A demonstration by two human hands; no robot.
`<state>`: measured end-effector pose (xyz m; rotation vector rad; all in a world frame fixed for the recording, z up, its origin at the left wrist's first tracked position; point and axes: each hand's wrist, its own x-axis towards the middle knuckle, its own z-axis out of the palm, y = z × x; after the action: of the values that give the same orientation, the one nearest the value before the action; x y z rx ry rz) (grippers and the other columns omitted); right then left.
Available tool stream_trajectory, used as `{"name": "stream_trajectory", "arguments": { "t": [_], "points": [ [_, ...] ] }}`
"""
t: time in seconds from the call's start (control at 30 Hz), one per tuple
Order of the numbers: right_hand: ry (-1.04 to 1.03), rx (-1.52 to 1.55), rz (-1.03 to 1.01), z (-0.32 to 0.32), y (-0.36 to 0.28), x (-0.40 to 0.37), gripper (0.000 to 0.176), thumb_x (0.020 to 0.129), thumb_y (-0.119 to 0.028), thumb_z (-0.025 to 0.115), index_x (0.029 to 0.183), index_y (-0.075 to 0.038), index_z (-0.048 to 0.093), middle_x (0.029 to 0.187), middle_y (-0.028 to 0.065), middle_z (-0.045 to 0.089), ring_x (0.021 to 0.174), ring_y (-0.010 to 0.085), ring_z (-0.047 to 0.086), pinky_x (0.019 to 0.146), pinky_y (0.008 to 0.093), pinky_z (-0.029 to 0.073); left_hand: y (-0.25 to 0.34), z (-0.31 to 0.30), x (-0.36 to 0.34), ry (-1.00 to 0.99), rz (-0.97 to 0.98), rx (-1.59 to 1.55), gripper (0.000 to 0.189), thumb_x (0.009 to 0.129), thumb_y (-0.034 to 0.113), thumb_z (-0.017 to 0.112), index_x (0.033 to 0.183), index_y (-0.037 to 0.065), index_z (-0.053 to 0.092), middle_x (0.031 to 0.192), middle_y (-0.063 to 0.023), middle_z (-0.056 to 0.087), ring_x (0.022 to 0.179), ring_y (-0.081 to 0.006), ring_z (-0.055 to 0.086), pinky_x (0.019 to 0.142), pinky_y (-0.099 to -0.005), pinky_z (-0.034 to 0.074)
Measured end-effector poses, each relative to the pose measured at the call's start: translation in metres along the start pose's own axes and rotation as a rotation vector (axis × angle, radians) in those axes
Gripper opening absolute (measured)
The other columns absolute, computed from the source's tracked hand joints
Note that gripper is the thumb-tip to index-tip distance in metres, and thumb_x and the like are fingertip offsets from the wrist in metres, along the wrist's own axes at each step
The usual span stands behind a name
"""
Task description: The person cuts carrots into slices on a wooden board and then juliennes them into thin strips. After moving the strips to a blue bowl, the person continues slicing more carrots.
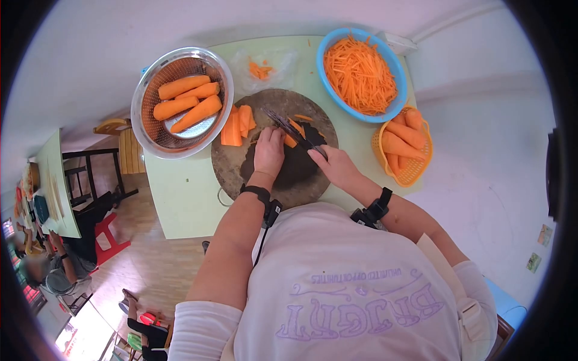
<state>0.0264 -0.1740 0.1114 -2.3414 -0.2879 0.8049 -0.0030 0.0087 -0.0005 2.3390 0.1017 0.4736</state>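
Note:
My right hand (335, 166) is closed around the handle of a dark-bladed kitchen knife (283, 123), which slants up to the left over a round chopping board (235, 174). Beside the blade, my left hand (269, 151) rests with curled fingers against a piece of carrot (289, 141); part of that piece is hidden by the fingers and knife. Flat carrot slices (232, 129) lie at the board's left edge, left of my left hand. A few cut carrot strips (303, 118) lie beyond the blade.
A metal colander bowl (139, 114) with several peeled carrots stands left on the pale green table (180, 204). Behind the board lies a plastic bag (280, 65) with carrot scraps. At right are a blue basin (325, 78) of shredded carrot and a yellow basket (415, 174) of carrots. People sit far left.

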Motion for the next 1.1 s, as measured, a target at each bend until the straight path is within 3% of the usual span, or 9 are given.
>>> {"name": "stream_trajectory", "arguments": {
  "t": [0.57,0.73,1.1],
  "points": [
    [0.05,-0.062,-0.042,0.015,0.003,0.016,0.052,0.097,-0.047,0.049,0.092,0.003,0.06,0.081,0.0268,0.063,0.081,0.0455,0.061,0.072,0.0496,0.047,-0.001,0.0,0.0,-0.037,-0.052,0.014,0.009,0.085,0.007,0.063,0.094,0.006,0.061,0.094,-0.0117,0.058,0.089,-0.0332,0.06,0.075,-0.0413,0.052],
    [-0.013,0.165,0.09,0.012,0.008,0.017,0.052,0.097,-0.048,0.051,0.091,0.004,0.06,0.079,0.027,0.062,0.08,0.0448,0.061,0.071,0.0476,0.047,0.0,0.0,-0.001,0.01,-0.01,-0.017,0.009,0.086,0.007,0.063,0.094,0.006,0.06,0.095,-0.0119,0.059,0.089,-0.0335,0.06,0.076,-0.0417,0.051],
    [0.001,-0.017,0.028,0.002,-0.008,-0.001,0.053,0.097,-0.048,0.05,0.091,0.004,0.06,0.081,0.0271,0.063,0.082,0.0446,0.061,0.072,0.0479,0.048,-0.001,0.0,0.0,-0.009,-0.009,-0.015,0.009,0.086,0.006,0.062,0.094,0.004,0.06,0.095,-0.0129,0.058,0.089,-0.0345,0.06,0.075,-0.0419,0.052]
  ]
}}
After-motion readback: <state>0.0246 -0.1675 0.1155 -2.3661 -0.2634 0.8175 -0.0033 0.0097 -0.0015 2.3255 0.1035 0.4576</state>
